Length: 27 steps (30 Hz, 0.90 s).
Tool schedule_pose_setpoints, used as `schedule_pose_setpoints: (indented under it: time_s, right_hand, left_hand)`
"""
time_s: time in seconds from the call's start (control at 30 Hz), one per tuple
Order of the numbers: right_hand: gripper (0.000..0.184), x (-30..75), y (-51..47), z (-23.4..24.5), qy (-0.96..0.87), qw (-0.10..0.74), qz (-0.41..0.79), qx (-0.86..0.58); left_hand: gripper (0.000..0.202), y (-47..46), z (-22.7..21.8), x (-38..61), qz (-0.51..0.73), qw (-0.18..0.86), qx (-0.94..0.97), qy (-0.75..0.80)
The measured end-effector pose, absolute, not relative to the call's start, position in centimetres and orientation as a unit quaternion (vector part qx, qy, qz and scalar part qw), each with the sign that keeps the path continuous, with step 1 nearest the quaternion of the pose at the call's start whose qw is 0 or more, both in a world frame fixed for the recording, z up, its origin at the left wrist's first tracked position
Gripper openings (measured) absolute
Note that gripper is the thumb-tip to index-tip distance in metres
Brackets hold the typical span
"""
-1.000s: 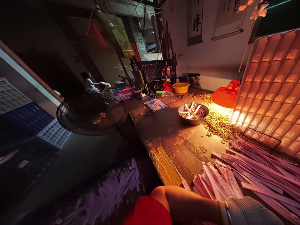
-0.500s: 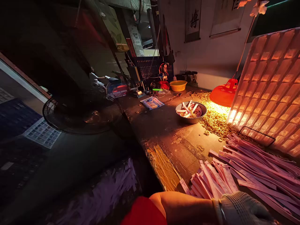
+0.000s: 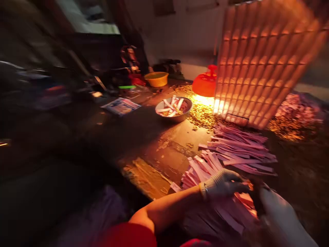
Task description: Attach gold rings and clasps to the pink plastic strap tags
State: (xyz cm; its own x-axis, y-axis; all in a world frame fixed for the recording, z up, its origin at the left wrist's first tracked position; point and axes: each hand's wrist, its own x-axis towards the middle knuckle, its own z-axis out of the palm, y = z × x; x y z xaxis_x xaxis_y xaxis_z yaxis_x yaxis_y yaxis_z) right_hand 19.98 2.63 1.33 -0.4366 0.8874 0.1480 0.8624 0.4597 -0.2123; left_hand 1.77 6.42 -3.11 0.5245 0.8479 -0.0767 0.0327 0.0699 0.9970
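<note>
My left hand [image 3: 226, 182], in a pale knitted glove, reaches over a bunch of pink fabric strips [image 3: 205, 166]. Its fingers curl toward a small orange-lit spot between the hands; what they pinch there is too blurred to make out. Close by on the right is my right hand [image 3: 276, 206], smeared by motion, its fingers in dark shadow. More strips, lit orange, lie beneath and between both hands. Beyond them a second spread of pink strips [image 3: 241, 145] covers the tabletop.
A red lamp [image 3: 205, 84] lights a heap of gold-coloured rings [image 3: 204, 115]. Left of it stand a grey bowl [image 3: 177, 117] of strips and rings and a yellow basin [image 3: 156, 79]. A ribbed translucent panel [image 3: 257, 65] leans behind; another pile [image 3: 295, 116] lies to its right.
The view has swung right, so lamp, bowl and panel appear farther left. My right hand has come into view, close to my left hand above the strips.
</note>
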Motion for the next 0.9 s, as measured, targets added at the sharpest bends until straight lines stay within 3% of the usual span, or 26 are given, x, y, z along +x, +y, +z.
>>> schedule_pose_setpoints:
  time_s: [0.1, 0.17, 0.33, 0.63, 0.9]
  right_hand:
    - [0.03, 19.7, 2.1, 2.2, -0.806, -0.014, 0.123, -0.579]
    - [0.028, 19.2, 2.8, 2.5, -0.792, -0.05, 0.139, -0.593]
    - [0.023, 19.1, 3.5, 1.8, -0.801, -0.064, 0.139, -0.579]
    - [0.033, 19.8, 2.9, 0.7, -0.863, -0.03, 0.127, -0.488]
    - [0.023, 20.3, 2.5, 0.1, -0.857, -0.009, 0.114, -0.503]
  left_hand:
    - [0.041, 6.3, -3.0, 1.5, 0.336, 0.594, 0.611, 0.402]
    - [0.036, 6.5, -2.9, 1.4, 0.339, 0.565, 0.63, 0.411]
    - [0.029, 5.9, -2.9, 1.4, 0.318, 0.573, 0.641, 0.399]
    - [0.03, 5.3, -3.2, 1.4, 0.286, 0.462, 0.732, 0.411]
    - [0.032, 6.4, -1.1, 2.8, 0.278, 0.41, 0.771, 0.401]
